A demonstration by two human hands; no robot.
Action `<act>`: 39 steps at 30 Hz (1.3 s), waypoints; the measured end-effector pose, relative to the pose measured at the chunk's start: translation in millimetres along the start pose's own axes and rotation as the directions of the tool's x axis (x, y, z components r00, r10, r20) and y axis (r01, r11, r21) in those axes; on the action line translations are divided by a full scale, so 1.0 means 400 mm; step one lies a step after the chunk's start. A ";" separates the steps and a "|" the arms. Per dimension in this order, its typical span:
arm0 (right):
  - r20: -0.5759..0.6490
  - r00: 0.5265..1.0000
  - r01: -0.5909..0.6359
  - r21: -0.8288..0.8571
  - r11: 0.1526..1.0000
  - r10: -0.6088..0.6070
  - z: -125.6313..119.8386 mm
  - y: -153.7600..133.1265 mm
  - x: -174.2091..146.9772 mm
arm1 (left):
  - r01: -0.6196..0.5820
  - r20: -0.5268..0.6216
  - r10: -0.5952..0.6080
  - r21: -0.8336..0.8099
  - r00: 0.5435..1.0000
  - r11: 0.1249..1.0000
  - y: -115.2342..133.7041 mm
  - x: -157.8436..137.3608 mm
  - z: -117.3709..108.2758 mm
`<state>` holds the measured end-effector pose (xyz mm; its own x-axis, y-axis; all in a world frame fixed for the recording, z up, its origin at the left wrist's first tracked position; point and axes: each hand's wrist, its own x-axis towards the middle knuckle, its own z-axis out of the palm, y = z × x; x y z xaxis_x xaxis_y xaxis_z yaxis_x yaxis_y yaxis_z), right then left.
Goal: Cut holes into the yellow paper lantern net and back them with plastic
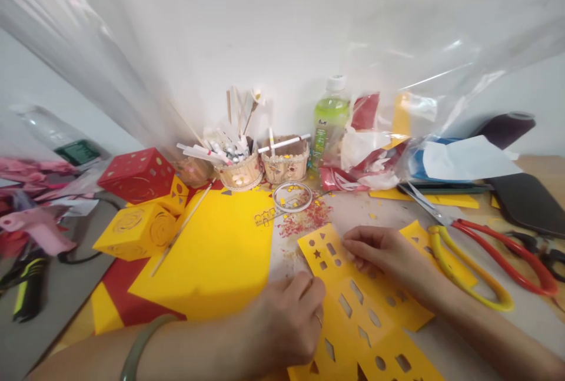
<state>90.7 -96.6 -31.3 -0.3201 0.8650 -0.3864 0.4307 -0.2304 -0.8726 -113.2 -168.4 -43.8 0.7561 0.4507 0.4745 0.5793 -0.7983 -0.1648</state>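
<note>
A yellow paper sheet (pixel 346 290) with punched shapes, among them a star, diamonds, ovals and rectangles, lies creased into panels in front of me. My left hand (pixel 291 316), a bangle on its wrist, is closed with curled fingers at the sheet's left edge; its fingertips are partly hidden. My right hand (pixel 375 245) pinches the upper right edge between thumb and fingers. Right of it lie scissors (pixel 463 237) with one red and one yellow handle loop. A plain yellow sheet (pixel 220 239) with a thin wooden stick (pixel 183 226) on it is to the left.
A red box (pixel 138 175) and a yellow box (pixel 136 231) stand at left, near a pink glue gun (pixel 37 231) and a cutter knife (pixel 30 287). Behind are baskets (pixel 285 163) of pens, a green-labelled bottle (pixel 329 119), a tape ring (pixel 292 196) and scattered paper bits (pixel 304 219).
</note>
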 end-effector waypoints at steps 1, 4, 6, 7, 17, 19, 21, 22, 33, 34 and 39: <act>0.004 1.000 0.008 -0.013 1.000 -0.008 0.000 0.003 0.001 | -0.005 0.010 0.005 0.008 1.000 1.000 0.001 -0.001 0.000; 0.000 1.000 0.016 -0.076 0.997 -0.016 0.003 0.006 0.003 | 0.001 0.018 -0.001 0.025 1.000 1.000 0.001 -0.003 0.001; -0.015 1.000 0.025 -0.135 0.991 -0.028 0.005 0.005 0.003 | 0.004 0.004 -0.004 0.027 1.000 1.000 0.000 -0.002 0.004; -0.025 0.999 0.037 -0.167 0.985 -0.041 0.007 0.004 0.003 | 0.007 -0.007 -0.007 0.023 1.000 1.000 0.000 0.000 0.004; -0.094 0.991 0.060 -0.311 0.949 -0.094 0.019 0.002 0.001 | 0.095 -0.008 -0.095 -0.037 0.995 0.995 -0.010 -0.001 0.004; -0.095 0.990 0.064 -0.334 0.940 -0.102 0.021 0.002 0.000 | 0.119 -0.049 -0.121 -0.037 0.991 0.992 -0.010 0.000 0.005; -0.096 0.988 0.076 -0.354 0.932 -0.118 0.023 0.001 0.000 | 0.133 -0.077 -0.136 -0.039 0.988 0.990 -0.009 0.002 0.005; -0.098 0.987 0.081 -0.362 0.928 -0.125 0.024 0.000 0.000 | 0.137 -0.085 -0.140 -0.042 0.986 0.990 -0.009 0.004 0.005; -0.145 0.973 0.083 -0.500 0.862 -0.178 0.034 -0.007 0.002 | 0.145 -0.147 -0.147 -0.024 0.978 0.989 -0.010 0.003 0.008; -0.145 0.973 0.082 -0.507 0.858 -0.179 0.035 -0.007 0.003 | 0.139 -0.145 -0.139 -0.017 0.980 0.990 -0.011 0.002 0.008; -0.157 0.968 0.086 -0.530 0.844 -0.197 0.037 -0.007 0.004 | 0.122 -0.111 -0.121 0.003 0.986 0.993 -0.012 0.000 0.006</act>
<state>76.4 -101.4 -34.0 -0.2626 0.9523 -0.1553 0.7829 0.1162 -0.6112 -115.3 -163.4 -44.9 0.6422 0.4966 0.5838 0.6678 -0.7364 -0.1082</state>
